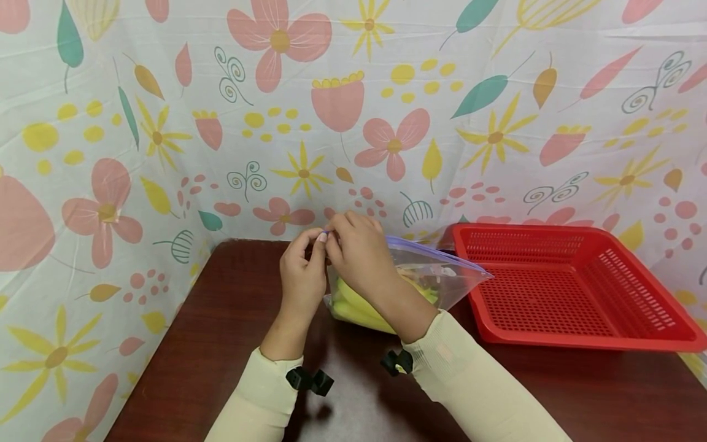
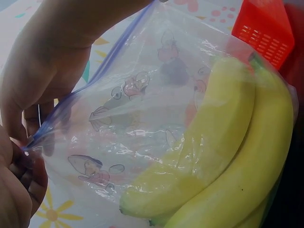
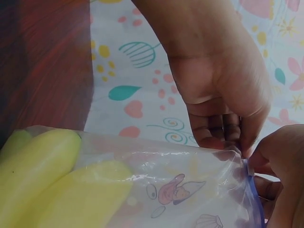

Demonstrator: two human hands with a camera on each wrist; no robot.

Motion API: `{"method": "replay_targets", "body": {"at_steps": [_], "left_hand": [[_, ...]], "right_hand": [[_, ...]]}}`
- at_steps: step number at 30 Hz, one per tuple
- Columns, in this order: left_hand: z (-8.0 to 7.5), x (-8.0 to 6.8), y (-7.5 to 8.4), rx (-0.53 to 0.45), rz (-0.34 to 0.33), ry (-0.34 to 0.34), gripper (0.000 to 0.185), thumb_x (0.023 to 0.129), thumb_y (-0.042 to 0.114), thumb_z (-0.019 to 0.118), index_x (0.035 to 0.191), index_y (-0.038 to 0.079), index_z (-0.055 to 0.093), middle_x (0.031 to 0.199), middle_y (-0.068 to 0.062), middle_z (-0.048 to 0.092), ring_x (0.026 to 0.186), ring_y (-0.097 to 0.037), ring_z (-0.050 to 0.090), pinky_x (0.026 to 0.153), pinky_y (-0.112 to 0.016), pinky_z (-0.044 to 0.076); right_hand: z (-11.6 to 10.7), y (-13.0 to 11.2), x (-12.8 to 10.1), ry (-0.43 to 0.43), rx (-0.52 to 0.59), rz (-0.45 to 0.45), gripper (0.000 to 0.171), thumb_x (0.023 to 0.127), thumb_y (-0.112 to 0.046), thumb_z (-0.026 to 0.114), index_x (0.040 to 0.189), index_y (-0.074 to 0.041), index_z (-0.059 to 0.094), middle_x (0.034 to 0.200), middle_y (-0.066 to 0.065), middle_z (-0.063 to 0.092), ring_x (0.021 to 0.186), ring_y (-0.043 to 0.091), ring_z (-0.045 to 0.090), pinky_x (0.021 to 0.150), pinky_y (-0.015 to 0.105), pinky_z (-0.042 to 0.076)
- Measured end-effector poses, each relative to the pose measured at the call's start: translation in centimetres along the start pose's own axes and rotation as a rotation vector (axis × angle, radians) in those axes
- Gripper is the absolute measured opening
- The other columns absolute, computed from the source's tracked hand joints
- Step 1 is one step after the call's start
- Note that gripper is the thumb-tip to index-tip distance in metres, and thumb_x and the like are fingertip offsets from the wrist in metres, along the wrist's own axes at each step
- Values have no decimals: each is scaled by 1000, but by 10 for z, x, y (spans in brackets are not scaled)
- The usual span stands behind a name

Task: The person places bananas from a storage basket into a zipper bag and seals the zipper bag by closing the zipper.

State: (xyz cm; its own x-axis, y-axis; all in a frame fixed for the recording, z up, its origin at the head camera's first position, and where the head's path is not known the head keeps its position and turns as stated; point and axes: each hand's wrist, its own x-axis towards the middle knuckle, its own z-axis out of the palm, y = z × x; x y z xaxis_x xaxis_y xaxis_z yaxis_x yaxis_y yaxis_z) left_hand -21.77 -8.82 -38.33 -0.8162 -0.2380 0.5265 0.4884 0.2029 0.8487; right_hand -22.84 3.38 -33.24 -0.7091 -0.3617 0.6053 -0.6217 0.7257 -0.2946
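Note:
A clear zip bag (image 1: 458, 285) with a purple zip strip and small printed pictures stands on the table, several yellow bananas (image 2: 228, 156) inside it. At the left end of the strip my left hand (image 1: 304, 270) pinches the bag's top corner between thumb and fingers. Right beside it, my right hand (image 1: 359, 252) pinches the same purple strip, its fingertips almost meeting the left ones. In the right wrist view both hands meet at the bag's corner, and the bananas (image 3: 57, 175) lie low in the bag. From the head view, the right forearm hides part of the bag.
A red plastic basket (image 1: 585, 337) with perforated sides stands right of the bag, close to its right corner. The dark wood table (image 1: 221, 344) runs back to a flower-printed cloth (image 1: 298, 129) hung behind and at the left. Small black devices sit at both sleeve cuffs.

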Motion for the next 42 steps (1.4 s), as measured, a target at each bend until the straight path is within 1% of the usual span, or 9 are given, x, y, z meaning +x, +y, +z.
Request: {"method": "replay_targets", "body": {"at_steps": [7,13,15,21,34,39,42], "left_hand": [[0,0,-1,5,2,1,25,103,27,58,105,6,72,91,-10,66,74,-15,61,65,-21,53],[0,0,-1,-15,2,-3,25,104,27,58,105,6,71,89,-11,64,73,-26,60,62,-21,51],[0,-1,0,-23,2,-4,25,103,27,58,105,6,71,88,-11,64,72,-27,59,61,-22,50],[0,-1,0,-29,2,-2,24,103,27,58,104,6,71,87,-10,63,71,-23,58,61,-21,50],[1,0,-1,-34,-17,-2,24,103,25,58,105,6,71,89,-10,64,71,-18,58,61,-21,51],[1,0,0,-35,-17,-3,23,104,24,58,105,5,71,89,-11,63,71,-18,58,60,-21,51],[1,0,0,-39,-17,-1,23,103,24,58,104,4,71,88,-12,63,71,-20,58,60,-20,51]], "right_hand": [[0,0,0,5,-3,-3,14,101,-17,57,99,-9,68,94,6,66,88,26,64,94,48,48],[-1,2,-1,8,-8,-5,14,101,-16,56,99,-9,68,94,6,66,87,26,64,94,48,49],[-1,2,-1,10,-6,-5,14,101,-16,56,99,-8,68,94,6,66,86,26,64,94,47,49],[-1,3,-1,11,-10,0,14,101,-16,57,100,-9,68,95,6,67,86,26,63,91,47,48],[-1,5,-2,6,-12,6,11,99,-15,59,100,-8,68,98,7,67,89,27,64,94,49,48],[-1,6,-2,17,-17,-2,11,99,-13,59,100,-8,68,98,7,67,90,27,64,94,49,48],[0,7,-3,25,-21,-4,11,98,-12,58,100,-8,68,97,7,67,88,27,64,93,49,49]]}}
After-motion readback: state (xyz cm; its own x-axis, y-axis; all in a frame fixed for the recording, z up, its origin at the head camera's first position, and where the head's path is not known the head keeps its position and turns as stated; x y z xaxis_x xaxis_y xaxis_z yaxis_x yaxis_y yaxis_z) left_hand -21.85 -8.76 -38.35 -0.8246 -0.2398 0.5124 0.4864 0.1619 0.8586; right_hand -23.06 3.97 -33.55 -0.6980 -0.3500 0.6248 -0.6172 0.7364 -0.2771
